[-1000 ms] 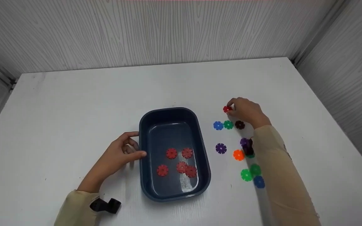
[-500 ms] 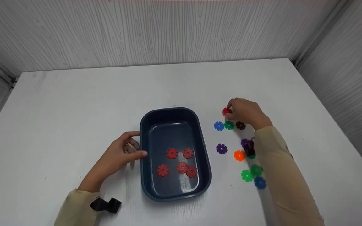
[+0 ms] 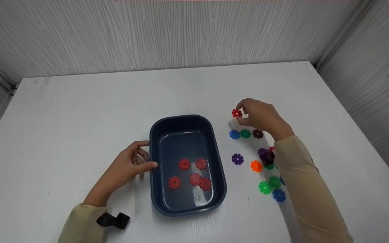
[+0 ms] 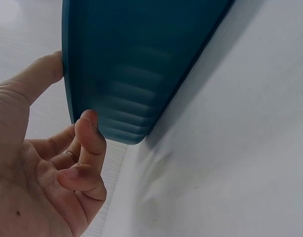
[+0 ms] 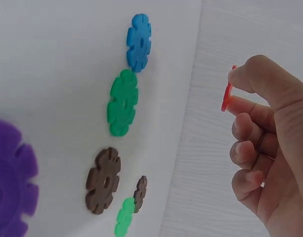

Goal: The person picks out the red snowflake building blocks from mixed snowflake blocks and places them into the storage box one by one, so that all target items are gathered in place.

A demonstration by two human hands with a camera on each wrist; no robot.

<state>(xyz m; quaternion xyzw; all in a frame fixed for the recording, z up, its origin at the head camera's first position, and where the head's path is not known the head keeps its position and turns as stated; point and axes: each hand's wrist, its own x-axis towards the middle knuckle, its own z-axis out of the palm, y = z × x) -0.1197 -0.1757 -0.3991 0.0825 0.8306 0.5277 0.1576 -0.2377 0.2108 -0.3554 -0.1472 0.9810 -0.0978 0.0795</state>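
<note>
My right hand pinches a red notched plastic disc between thumb and fingertip, raised over the table. In the right wrist view that red disc appears edge-on, the other fingers curled below it. My left hand holds the left rim of a dark blue plastic tub, its thumb over the edge. Seen from the left wrist, the hand has one finger on the tub's rim and others bent near its outer wall. Several red discs lie on the tub's floor, two overlapping.
Right of the tub lie loose discs: blue, green, brown, purple, orange and bright green. The right forearm partly covers others. A wood-grain panel stands behind the white table.
My right hand has lifted the red disc from the table and moved it slightly left and away. The left hand and the tub have stayed in place.
</note>
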